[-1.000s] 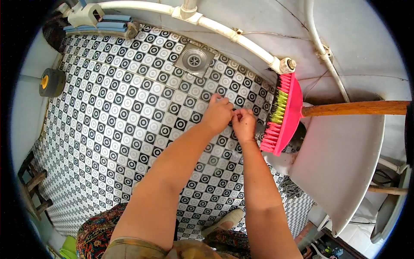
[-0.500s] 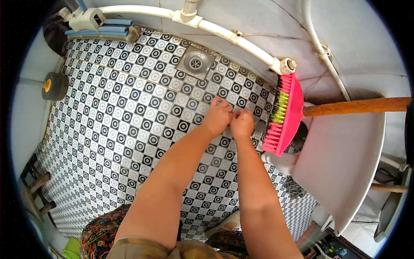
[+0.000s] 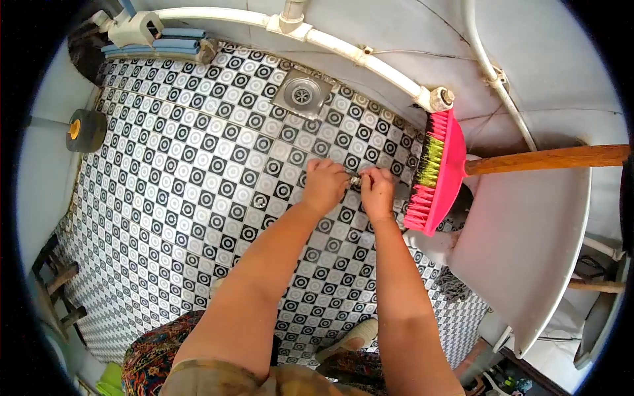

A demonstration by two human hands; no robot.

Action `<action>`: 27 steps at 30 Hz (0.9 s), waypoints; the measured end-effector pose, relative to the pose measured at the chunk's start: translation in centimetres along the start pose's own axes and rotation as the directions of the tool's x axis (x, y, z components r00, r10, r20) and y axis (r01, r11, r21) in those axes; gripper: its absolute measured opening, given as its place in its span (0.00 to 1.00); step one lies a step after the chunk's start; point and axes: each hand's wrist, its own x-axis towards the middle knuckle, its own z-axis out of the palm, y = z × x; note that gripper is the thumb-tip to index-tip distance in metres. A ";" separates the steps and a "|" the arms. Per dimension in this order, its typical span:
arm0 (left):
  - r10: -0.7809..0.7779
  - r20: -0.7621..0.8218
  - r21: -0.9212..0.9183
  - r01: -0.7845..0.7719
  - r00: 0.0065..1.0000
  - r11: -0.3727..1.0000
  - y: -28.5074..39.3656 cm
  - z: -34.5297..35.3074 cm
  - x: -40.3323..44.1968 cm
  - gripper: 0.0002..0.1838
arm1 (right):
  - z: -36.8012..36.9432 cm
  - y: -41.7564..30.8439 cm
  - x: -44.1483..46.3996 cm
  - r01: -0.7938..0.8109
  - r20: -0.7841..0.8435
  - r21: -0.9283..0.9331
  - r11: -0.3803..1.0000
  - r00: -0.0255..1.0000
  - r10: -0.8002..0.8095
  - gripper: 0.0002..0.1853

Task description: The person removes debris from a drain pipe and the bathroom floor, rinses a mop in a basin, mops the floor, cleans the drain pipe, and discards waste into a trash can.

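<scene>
My left hand (image 3: pixel 325 186) is closed, its fingers curled around one end of a small metallic object (image 3: pixel 355 181) above the patterned floor (image 3: pixel 191 165). On the object's other side, my right hand (image 3: pixel 377 191) pinches it with bent fingers. Most of the object is hidden by the fingers, so its shape cannot be made out. Beyond the hands, a square metal floor drain (image 3: pixel 302 95) is set in the tiles. A pink broom head (image 3: pixel 447 175) with pink and yellow-green bristles hangs just right of my right hand.
The broom's wooden handle (image 3: pixel 548 160) crosses a white basin (image 3: pixel 518 244) at the right. A white pipe (image 3: pixel 340 46) runs along the wall. A blue flat mop (image 3: pixel 175 43) lies at the upper left, and a black-and-yellow object (image 3: pixel 87 131) is at the left wall.
My hands have moved slightly apart, the left one shifting left, and a small metallic object now shows between them. The view has shifted slightly.
</scene>
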 end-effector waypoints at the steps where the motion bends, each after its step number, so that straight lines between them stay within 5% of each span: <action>1: -0.001 0.022 0.019 0.000 1.000 1.000 -0.1 -0.1 -0.1 0.01 | 0.0 0.0 -0.2 -0.057 0.065 0.048 0.997 0.996 0.054 0.05; 16: 0.068 0.215 0.117 -0.095 0.974 0.989 0.2 -0.2 1.1 0.03 | -0.4 -1.7 -0.2 -0.074 0.187 -0.096 0.993 0.978 0.091 0.05; 27: 0.075 0.127 0.025 -0.079 0.989 0.997 0.4 0.7 0.3 0.02 | 0.7 -2.3 -0.4 -0.047 0.130 -0.255 0.966 0.988 0.083 0.02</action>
